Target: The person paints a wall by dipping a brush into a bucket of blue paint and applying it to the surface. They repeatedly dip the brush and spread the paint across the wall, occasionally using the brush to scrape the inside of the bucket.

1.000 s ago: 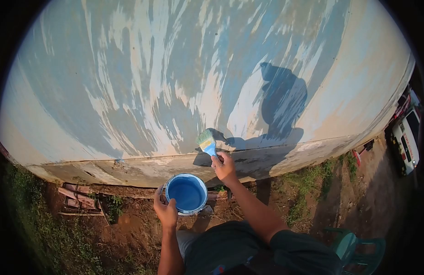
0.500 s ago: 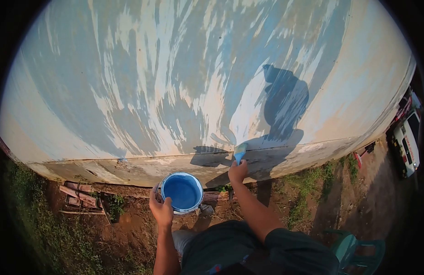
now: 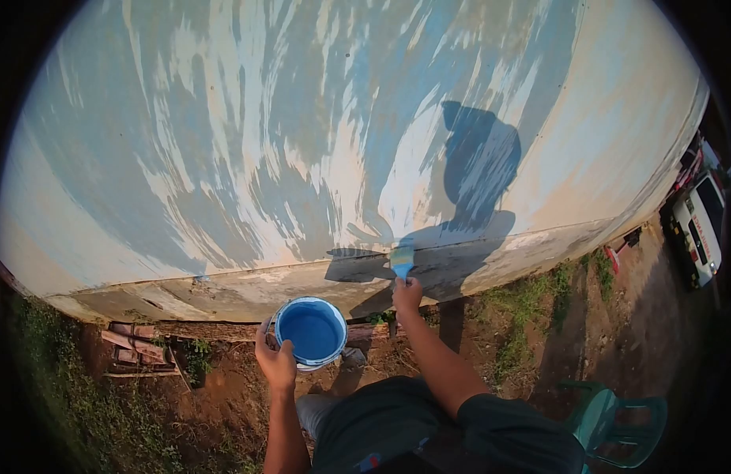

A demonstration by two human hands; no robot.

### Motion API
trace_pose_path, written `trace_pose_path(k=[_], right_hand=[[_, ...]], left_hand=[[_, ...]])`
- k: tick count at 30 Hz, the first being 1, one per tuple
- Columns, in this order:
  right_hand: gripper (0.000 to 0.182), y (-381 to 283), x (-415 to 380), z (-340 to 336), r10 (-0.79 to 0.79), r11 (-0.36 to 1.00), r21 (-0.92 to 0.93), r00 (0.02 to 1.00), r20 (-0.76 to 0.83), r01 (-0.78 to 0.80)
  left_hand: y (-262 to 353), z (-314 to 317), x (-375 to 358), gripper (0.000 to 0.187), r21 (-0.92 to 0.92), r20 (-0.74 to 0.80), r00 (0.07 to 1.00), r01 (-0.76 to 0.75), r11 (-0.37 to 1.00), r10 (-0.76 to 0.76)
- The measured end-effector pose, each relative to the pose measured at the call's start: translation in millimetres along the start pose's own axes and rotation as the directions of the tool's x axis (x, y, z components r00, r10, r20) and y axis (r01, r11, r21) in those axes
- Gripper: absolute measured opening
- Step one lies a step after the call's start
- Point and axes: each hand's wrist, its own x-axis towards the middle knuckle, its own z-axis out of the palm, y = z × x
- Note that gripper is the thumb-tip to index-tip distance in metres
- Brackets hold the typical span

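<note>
My left hand (image 3: 276,359) grips the rim of a round paint bucket (image 3: 343,340), thumb over the near edge. Blue paint (image 3: 308,330) shows inside it. In my right hand (image 3: 407,295) is a paintbrush (image 3: 402,258) with a light blue handle, held bristles up. The bristles overlap the lower part of the wall (image 3: 302,272), near the line where the pale surface meets a rough, stained base strip. Streaks of blue-grey paint fan upward over the wall. My shadow falls across it around the brush.
A green plastic chair (image 3: 599,423) stands at the lower right. Reddish tiles or boards (image 3: 135,347) are piled by the wall's foot at left. A white vehicle (image 3: 700,229) is parked at far right. Grass and weeds (image 3: 531,316) grow on the bare soil.
The paintbrush in my right hand has shifted slightly left and turned more upright against the wall. My left hand still holds the bucket in nearly the same place. The view has shifted slightly.
</note>
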Motion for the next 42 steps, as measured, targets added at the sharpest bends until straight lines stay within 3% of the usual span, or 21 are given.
trace_pose_path(k=[3, 6, 8, 9, 11, 12, 14, 15, 17, 22, 24, 25, 26, 27, 28, 31, 32, 34, 35, 37, 42], right_hand=[[0.022, -23, -2, -6, 0.081, 0.994, 0.079, 0.989, -0.120, -0.071], [0.022, -30, -13, 23, 0.014, 0.998, -0.058, 0.986, -0.167, -0.024], [0.021, -15, -24, 45, -0.298, 0.914, -0.291, 0.954, -0.016, 0.281], [0.021, -11, -32, 49, -0.295, 0.916, -0.290, 0.955, -0.018, 0.278], [0.020, -14, -43, 51, -0.345, 0.909, -0.091, 0.858, 0.381, 0.406], [0.020, -20, -46, 47, -0.350, 0.908, -0.090, 0.858, 0.377, 0.410], [0.018, -35, -52, 40, 0.046, 0.974, 0.192, 0.929, 0.367, -0.124], [0.018, -37, -46, 36, 0.042, 0.974, 0.193, 0.930, 0.365, -0.120], [0.020, -44, -26, 25, 0.295, 0.876, 0.317, 0.924, 0.242, -0.363], [0.025, -139, -62, 23, 0.126, 0.892, 0.408, 0.973, 0.193, -0.196], [0.025, -167, -87, 22, -0.138, 0.851, 0.519, 0.919, 0.370, -0.081], [0.025, -168, -89, 27, -0.134, 0.849, 0.521, 0.920, 0.368, -0.085], [0.024, -167, -92, 31, -0.353, 0.875, 0.433, 0.896, 0.270, 0.215], [0.023, -163, -93, 35, -0.565, 0.812, 0.306, 0.800, 0.201, 0.497], [0.026, -157, -90, 38, -0.583, 0.802, 0.270, 0.797, 0.158, 0.533], [0.027, -97, -56, 46, -0.448, 0.887, 0.159, 0.892, 0.066, 0.434], [0.028, -75, -48, 46, -0.495, 0.869, 0.004, 0.869, -0.017, 0.495], [0.030, -45, -44, 40, -0.329, 0.938, -0.147, 0.939, -0.094, 0.314], [0.030, -41, -42, 36, -0.328, 0.938, -0.145, 0.940, -0.090, 0.314], [0.028, -50, -50, 23, -0.022, 0.996, -0.093, 0.957, -0.290, -0.006], [0.029, -100, -45, 41, -0.049, 0.999, -0.024, 0.986, -0.157, 0.046]], left_hand=[[-1, 0, -2, 0.064, -0.009, 0.020, 1.000, 0.001, 1.000, -0.001], [1, -3, -4, 0.064, 0.011, 0.043, 0.999, -0.006, 1.000, 0.005], [6, -6, -6, 0.063, 0.045, 0.050, 0.998, 0.022, 0.999, -0.024], [8, -7, -7, 0.063, 0.048, 0.052, 0.998, 0.022, 0.999, -0.024], [10, -5, -5, 0.063, 0.074, 0.039, 0.999, 0.010, 0.997, -0.013], [10, -5, -4, 0.063, 0.070, 0.042, 0.999, 0.007, 0.998, -0.010], [9, -3, -2, 0.063, 0.089, 0.033, 0.999, -0.008, 0.996, 0.005], [12, -2, -1, 0.063, 0.086, 0.034, 0.999, -0.011, 0.996, 0.008], [18, 3, 0, 0.063, 0.027, 0.016, 1.000, -0.010, 1.000, 0.010], [24, 2, 10, 0.061, 0.039, 0.050, 0.999, -0.010, 0.999, 0.008], [29, 3, 16, 0.060, 0.076, 0.068, 0.998, -0.003, 0.997, -0.002], [31, 4, 17, 0.060, 0.054, 0.083, 0.996, 0.013, 0.998, -0.017], [31, 5, 16, 0.060, 0.033, 0.098, 0.995, 0.032, 0.999, -0.036], [32, 7, 16, 0.060, 0.037, 0.102, 0.994, 0.037, 0.999, -0.041], [32, 8, 17, 0.060, 0.036, 0.104, 0.994, 0.032, 0.999, -0.035], [36, 9, 14, 0.059, 0.020, 0.106, 0.994, 0.027, 0.999, -0.029], [37, 8, 15, 0.059, 0.002, 0.103, 0.994, 0.026, 1.000, -0.026], [32, 2, 19, 0.060, 0.017, 0.104, 0.995, 0.009, 1.000, -0.010], [29, -3, 19, 0.061, 0.040, 0.106, 0.994, 0.003, 0.999, -0.007], [28, -8, 20, 0.062, 0.024, 0.083, 0.996, 0.018, 1.000, -0.020], [19, -16, 26, 0.066, -0.006, 0.054, 0.999, 0.006, 1.000, -0.006]])
